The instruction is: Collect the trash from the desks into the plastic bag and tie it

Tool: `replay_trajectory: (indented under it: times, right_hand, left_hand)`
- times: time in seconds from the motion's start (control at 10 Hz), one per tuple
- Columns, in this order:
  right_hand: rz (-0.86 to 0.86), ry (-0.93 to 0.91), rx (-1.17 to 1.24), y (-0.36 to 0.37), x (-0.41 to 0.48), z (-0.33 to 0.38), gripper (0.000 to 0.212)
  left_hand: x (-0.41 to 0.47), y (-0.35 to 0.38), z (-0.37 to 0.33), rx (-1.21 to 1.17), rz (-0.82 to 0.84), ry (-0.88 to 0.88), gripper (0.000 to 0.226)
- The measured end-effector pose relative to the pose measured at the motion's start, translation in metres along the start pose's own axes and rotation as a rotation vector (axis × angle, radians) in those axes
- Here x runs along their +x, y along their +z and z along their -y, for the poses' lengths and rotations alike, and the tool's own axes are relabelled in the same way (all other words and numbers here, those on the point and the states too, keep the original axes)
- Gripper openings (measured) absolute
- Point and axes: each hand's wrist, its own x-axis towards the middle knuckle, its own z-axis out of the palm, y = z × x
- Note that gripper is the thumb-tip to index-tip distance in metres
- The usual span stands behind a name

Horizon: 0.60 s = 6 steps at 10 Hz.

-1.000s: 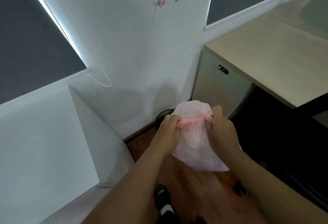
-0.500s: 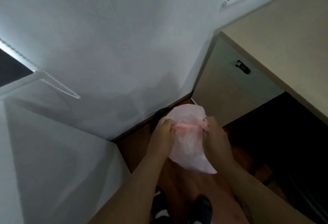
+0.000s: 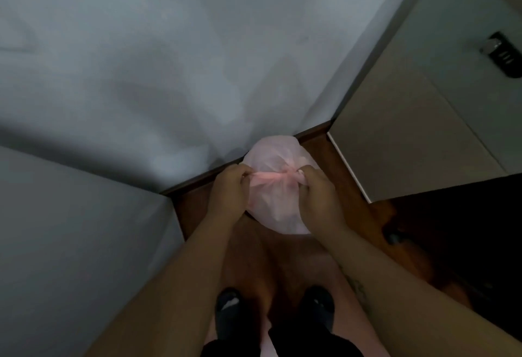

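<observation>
A pale pink plastic bag hangs bulging in front of me above the wooden floor. My left hand pinches one end of its twisted top, and my right hand grips the other end. Between the two hands the gathered plastic is stretched into a tight pink strand with a small knot beside my right fingers. What lies inside the bag is hidden.
A white wall meets the brown floor just behind the bag. A beige cabinet with a black combination lock stands on the right, with dark space below it. My feet in dark slippers are at the bottom.
The view has tilted down from the wall hooks and desk top to the floor and my feet. Both hands kept hold of the bag's top and pulled it further apart.
</observation>
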Motion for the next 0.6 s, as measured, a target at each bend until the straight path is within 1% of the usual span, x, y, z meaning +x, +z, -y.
replay_trajectory:
  times: [0.1, 0.2, 0.3, 0.4, 0.5, 0.6]
  right_hand:
    - [0.055, -0.003, -0.017, 0.020, 0.019, -0.016, 0.022]
    - [0.066, -0.033, -0.021, 0.031, 0.030, -0.026, 0.022]
    - [0.149, -0.025, -0.085, 0.038, 0.039, -0.033, 0.030]
    - [0.245, -0.068, -0.106, 0.035, 0.041, -0.032, 0.050]
    - [0.311, -0.047, -0.209, 0.016, 0.032, -0.017, 0.057]
    - [0.267, -0.062, -0.348, -0.015, 0.031, 0.005, 0.060]
  left_hand:
    - [0.009, 0.019, 0.021, -0.013, 0.007, -0.051, 0.020]
    - [0.013, 0.033, 0.035, -0.012, 0.034, -0.103, 0.021]
    - [0.017, 0.037, 0.037, -0.004, 0.108, -0.128, 0.031]
    - [0.019, 0.036, 0.034, 0.075, 0.180, -0.036, 0.037]
    - [0.014, 0.019, 0.018, 0.144, 0.218, -0.009, 0.042]
    - [0.014, -0.009, -0.012, 0.202, 0.155, 0.059, 0.034]
